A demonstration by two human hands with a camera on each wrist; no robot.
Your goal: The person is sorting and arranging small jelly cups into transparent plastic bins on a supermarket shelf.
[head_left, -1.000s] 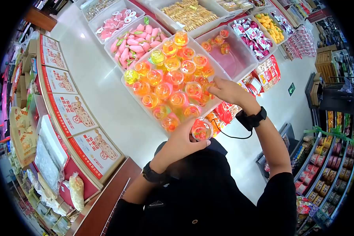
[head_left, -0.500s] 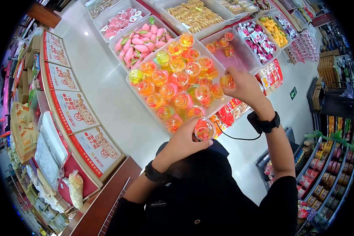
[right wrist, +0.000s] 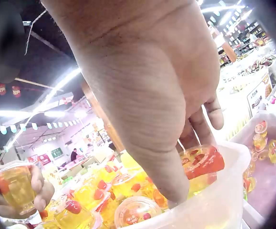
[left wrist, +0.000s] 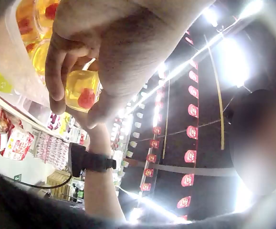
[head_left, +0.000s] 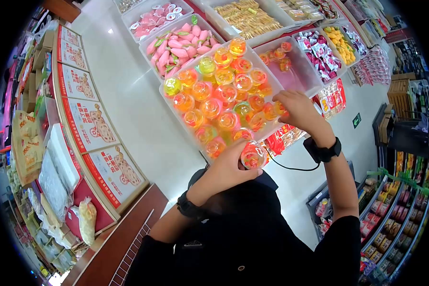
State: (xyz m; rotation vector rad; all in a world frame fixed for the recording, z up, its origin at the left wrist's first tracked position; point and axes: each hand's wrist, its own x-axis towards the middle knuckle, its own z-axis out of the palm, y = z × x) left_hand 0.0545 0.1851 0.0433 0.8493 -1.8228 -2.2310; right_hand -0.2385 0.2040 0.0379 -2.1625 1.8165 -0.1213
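Observation:
My left hand (head_left: 224, 168) grips a clear jelly cup (head_left: 253, 155) with a printed lid, close in front of my body. In the left wrist view, yellow jelly with a red piece shows inside that jelly cup (left wrist: 82, 90). At the right side of a translucent bin (right wrist: 231, 183) heaped with jelly cups (head_left: 226, 93), my right hand (head_left: 301, 113) holds another jelly cup (head_left: 280, 109) between thumb and fingers. Its red and yellow contents appear in the right wrist view, just inside the bin's wall, partly hidden by the fingers.
Beyond the jelly cups stand bins of pink peach-shaped sweets (head_left: 183, 45), gold-wrapped snacks (head_left: 248, 18) and purple-wrapped sweets (head_left: 315, 55). A pink-bottomed bin (head_left: 295, 78) with several jelly cups adjoins on the right. A cable (head_left: 291, 167) hangs from my right wrist; a counter (head_left: 105, 171) runs along the left.
My right hand took a jelly cup from the heap, lifted it to the bin's right edge and now has it low there. The left hand keeps its jelly cup. The head view shifted slightly.

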